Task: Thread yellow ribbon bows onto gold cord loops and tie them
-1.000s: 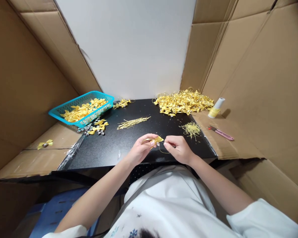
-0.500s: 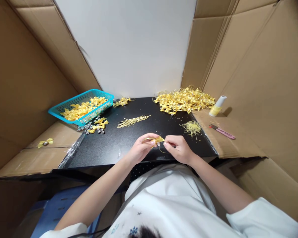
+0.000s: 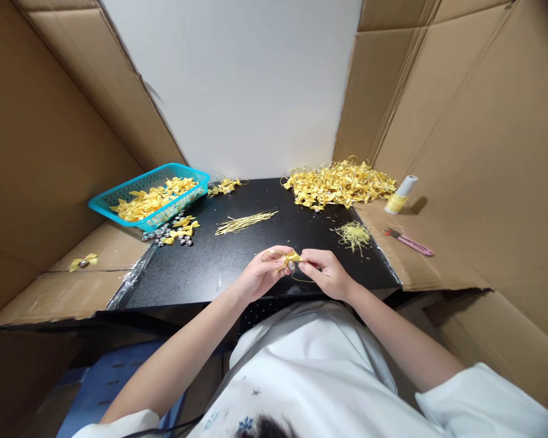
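Between my two hands, above the table's front edge, is a yellow ribbon bow with a silver bell at its middle. My left hand pinches the bow's left side. The fingers of my right hand are closed on its right end. A thin gold cord hangs in a loop below the bow. Farther back on the black table lies a bundle of cut gold cords.
A turquoise basket of yellow bows stands at left, silver bells beside it. A heap of belled bows lies back right, near yellow thread scraps, a thread spool and pink-handled snips. Cardboard walls flank the table.
The bow has turned and shows more openly between my fingers, its bell now in clearer view. My right fingers have shifted slightly left onto the bow's end.
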A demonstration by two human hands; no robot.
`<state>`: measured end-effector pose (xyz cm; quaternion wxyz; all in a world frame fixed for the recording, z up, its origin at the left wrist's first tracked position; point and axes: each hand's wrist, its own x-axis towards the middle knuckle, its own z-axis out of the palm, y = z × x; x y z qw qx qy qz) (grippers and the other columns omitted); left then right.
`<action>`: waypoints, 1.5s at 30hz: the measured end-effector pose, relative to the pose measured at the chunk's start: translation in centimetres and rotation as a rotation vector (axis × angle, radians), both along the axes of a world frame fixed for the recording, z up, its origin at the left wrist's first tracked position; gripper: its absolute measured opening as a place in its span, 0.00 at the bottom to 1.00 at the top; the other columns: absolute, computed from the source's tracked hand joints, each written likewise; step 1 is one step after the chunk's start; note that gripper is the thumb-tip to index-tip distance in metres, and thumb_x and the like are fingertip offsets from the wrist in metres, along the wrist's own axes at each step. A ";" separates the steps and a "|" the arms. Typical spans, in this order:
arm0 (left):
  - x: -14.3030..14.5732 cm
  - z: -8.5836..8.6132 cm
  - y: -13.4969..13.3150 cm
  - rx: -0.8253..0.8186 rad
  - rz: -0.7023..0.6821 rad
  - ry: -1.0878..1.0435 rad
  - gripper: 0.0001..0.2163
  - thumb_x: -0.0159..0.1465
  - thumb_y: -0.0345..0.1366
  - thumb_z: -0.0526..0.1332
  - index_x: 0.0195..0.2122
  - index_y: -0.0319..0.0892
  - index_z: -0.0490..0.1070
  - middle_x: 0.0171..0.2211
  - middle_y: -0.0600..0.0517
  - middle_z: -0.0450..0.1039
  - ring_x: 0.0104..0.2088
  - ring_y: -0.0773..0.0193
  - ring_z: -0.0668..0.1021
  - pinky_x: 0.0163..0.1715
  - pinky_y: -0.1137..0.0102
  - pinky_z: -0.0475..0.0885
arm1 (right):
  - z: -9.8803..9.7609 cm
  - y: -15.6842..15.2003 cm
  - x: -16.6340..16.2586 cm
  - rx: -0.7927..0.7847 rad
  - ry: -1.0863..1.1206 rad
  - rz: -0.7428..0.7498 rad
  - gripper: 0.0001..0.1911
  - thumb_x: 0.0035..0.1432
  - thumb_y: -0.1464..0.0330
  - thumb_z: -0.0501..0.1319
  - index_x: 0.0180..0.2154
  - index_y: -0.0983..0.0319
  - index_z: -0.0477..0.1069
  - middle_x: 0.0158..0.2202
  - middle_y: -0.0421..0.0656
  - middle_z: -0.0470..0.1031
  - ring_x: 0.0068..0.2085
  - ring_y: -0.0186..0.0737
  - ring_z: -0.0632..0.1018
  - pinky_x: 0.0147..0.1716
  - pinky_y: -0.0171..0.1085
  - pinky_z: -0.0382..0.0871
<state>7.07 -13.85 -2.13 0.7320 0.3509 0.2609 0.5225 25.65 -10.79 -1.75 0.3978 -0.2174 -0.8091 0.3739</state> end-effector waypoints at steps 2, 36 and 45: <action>0.1 0.1 0.0 -0.011 -0.018 -0.017 0.11 0.49 0.31 0.72 0.34 0.40 0.80 0.32 0.51 0.78 0.30 0.70 0.76 0.35 0.74 0.69 | -0.1 0.2 0.1 -0.001 -0.016 0.025 0.14 0.63 0.66 0.53 0.24 0.61 0.63 0.23 0.37 0.62 0.25 0.31 0.61 0.26 0.33 0.54; 0.3 0.7 -0.5 -0.080 -0.032 -0.035 0.10 0.46 0.30 0.74 0.30 0.39 0.80 0.29 0.52 0.78 0.28 0.70 0.75 0.32 0.74 0.69 | 3.0 0.6 1.4 0.339 -0.201 0.098 0.13 0.62 0.74 0.51 0.25 0.60 0.56 0.23 0.38 0.62 0.28 0.35 0.61 0.30 0.35 0.57; 0.4 0.4 -0.4 -0.078 -0.034 0.003 0.09 0.45 0.31 0.74 0.29 0.39 0.80 0.27 0.52 0.77 0.28 0.70 0.75 0.32 0.73 0.69 | 3.5 0.6 1.3 0.326 -0.229 0.117 0.14 0.59 0.76 0.52 0.23 0.60 0.53 0.22 0.37 0.60 0.27 0.33 0.60 0.30 0.34 0.55</action>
